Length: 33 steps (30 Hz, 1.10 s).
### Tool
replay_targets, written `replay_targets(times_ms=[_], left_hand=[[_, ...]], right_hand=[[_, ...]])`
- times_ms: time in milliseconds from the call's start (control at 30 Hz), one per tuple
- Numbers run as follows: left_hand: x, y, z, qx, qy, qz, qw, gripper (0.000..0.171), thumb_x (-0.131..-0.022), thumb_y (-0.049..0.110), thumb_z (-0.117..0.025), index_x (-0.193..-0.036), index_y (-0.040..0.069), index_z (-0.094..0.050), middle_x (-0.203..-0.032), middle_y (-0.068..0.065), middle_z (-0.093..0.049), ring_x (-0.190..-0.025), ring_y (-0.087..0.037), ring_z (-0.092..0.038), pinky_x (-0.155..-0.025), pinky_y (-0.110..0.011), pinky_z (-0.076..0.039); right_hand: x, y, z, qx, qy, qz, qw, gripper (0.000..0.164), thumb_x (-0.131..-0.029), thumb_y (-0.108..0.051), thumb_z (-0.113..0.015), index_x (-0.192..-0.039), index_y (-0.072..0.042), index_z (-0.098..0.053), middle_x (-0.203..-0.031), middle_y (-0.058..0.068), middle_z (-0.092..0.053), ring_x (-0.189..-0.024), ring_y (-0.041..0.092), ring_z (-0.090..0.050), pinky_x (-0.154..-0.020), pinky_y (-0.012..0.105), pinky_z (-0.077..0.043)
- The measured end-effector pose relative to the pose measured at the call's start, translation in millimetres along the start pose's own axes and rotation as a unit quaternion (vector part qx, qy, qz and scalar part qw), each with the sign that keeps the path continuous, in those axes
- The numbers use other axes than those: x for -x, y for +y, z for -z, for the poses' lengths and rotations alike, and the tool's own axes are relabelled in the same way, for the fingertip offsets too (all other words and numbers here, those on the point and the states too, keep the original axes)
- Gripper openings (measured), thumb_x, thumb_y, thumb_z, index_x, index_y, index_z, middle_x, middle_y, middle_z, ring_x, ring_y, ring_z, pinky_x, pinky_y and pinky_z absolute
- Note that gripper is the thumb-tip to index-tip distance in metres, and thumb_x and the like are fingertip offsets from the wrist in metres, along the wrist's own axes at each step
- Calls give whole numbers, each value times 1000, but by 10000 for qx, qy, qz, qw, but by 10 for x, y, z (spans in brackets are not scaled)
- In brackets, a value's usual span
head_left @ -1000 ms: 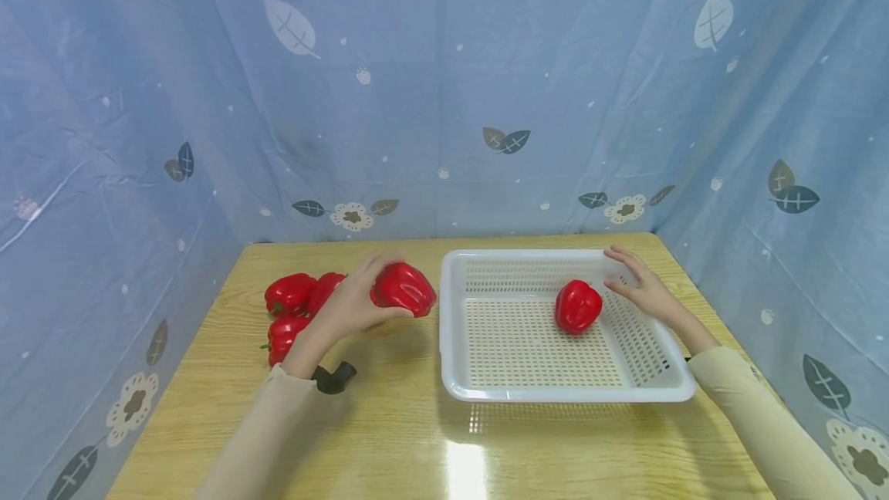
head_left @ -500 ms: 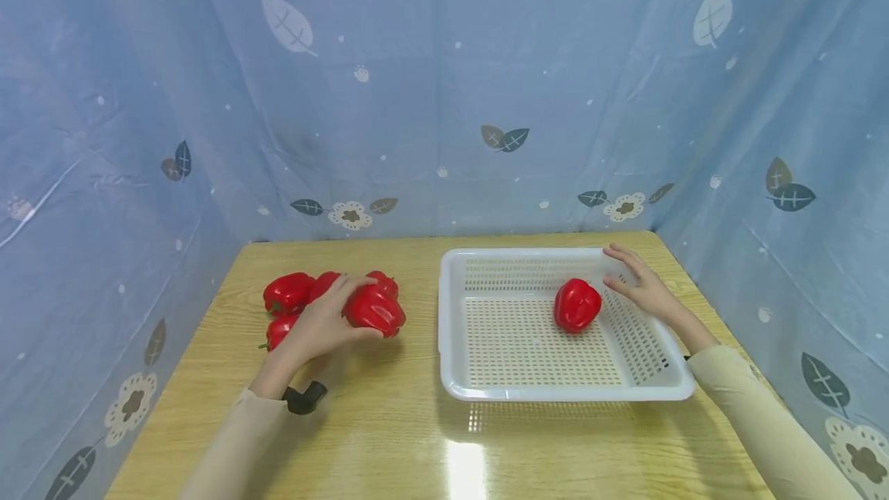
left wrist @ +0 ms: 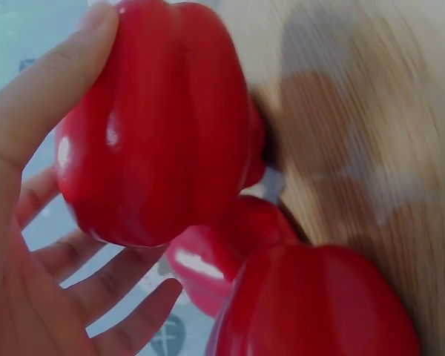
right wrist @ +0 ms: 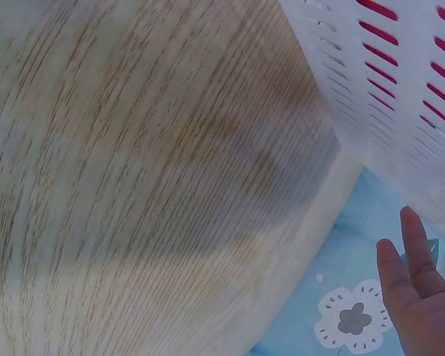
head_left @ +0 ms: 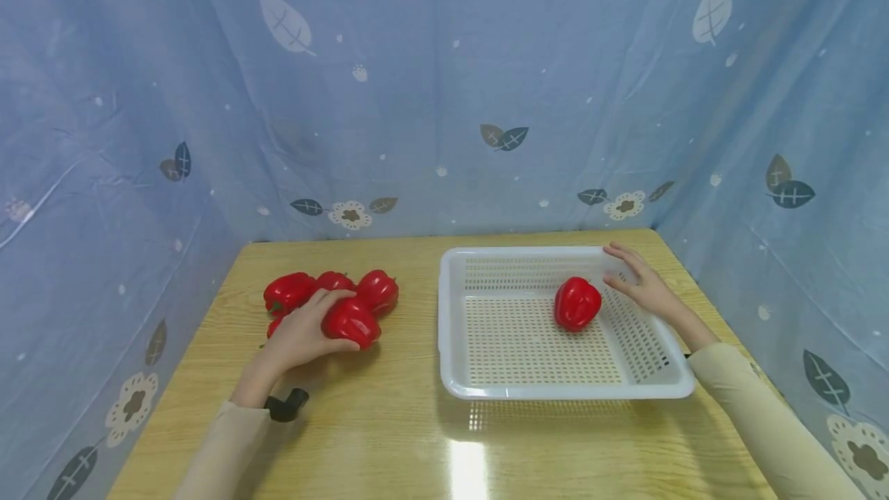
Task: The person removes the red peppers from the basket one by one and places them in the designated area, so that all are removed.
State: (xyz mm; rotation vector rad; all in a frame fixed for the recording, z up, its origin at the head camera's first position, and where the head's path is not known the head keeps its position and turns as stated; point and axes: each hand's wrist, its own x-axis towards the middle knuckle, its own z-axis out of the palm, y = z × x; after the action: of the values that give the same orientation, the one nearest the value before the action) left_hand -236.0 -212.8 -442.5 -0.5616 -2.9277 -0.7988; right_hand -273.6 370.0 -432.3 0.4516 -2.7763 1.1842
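Note:
My left hand [head_left: 302, 334] grips a red bell pepper [head_left: 352, 323] between thumb and fingers, at the near side of a group of peppers on the left. In the left wrist view the thumb lies along that bell pepper [left wrist: 152, 126], and the fingers are partly behind it. My right hand [head_left: 646, 290] is at the right side of a white perforated basket [head_left: 542, 393], thumb over the inside and fingers near the far right corner. Two straight fingers [right wrist: 414, 259] show beside the basket wall in the right wrist view. One red bell pepper [head_left: 578, 305] lies inside the basket.
Around the left hand lie more red bell peppers: one at far left [head_left: 288, 292], one behind the hand [head_left: 334, 281], one to the right [head_left: 378, 291], and another mostly hidden. The wooden table [head_left: 389, 438] is bordered by a blue patterned curtain [head_left: 389, 99].
My left hand has moved left and toward me with the bell pepper, away from the basket, uncovering a pepper behind it. The right hand and basket have stayed put.

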Motion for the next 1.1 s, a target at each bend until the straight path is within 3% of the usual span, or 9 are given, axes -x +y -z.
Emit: replay_targets(times_ms=[167,467,633,867,1100], left_hand=[[31,-73,30,-208,-94,-34,9997,84,-57,56,-80,-128,30,-45,-122,1,-50,-112,-25,-50,-82,-51,-50],[75,-165,56,-494,-217,-133,9985,82,-59,55,-80,-129,29,-46,-121,-2,-51,-109,-25,-51,-83,-53,-48],[77,-202,53,-663,-259,-186,9973,83,-58,54,-81,-130,28,-47,-121,-4,-51,-109,-26,-51,-84,-55,-47],[82,-258,29,-843,-415,-124,9955,85,-59,56,-80,-132,28,-46,-124,-6,-51,-113,-26,-47,-91,-63,-37],[72,-249,58,-758,-458,-72,9960,87,-58,53,-81,-133,26,-46,-124,-8,-51,-114,-29,-47,-91,-64,-35]], right_hand=[[48,-287,24,-30,-40,-38,10000,59,-88,-3,-59,-139,7,-31,-147,30,-14,-133,53,-10,-94,76,-16],[-19,56,15,59,-7,-140,9999,63,-89,-14,-61,-143,-5,-30,-152,21,-13,-137,46,-9,-96,74,-16],[-21,101,10,14,11,-120,9999,64,-89,-18,-62,-144,-8,-31,-152,19,-13,-137,45,-9,-96,74,-16],[10,-99,20,-9,9,-46,10000,61,-88,-5,-61,-140,2,-32,-149,27,-14,-135,50,-9,-94,75,-15],[63,-285,25,-7,-36,-45,10000,59,-88,-3,-59,-139,6,-32,-147,31,-14,-133,53,-10,-94,75,-15]])
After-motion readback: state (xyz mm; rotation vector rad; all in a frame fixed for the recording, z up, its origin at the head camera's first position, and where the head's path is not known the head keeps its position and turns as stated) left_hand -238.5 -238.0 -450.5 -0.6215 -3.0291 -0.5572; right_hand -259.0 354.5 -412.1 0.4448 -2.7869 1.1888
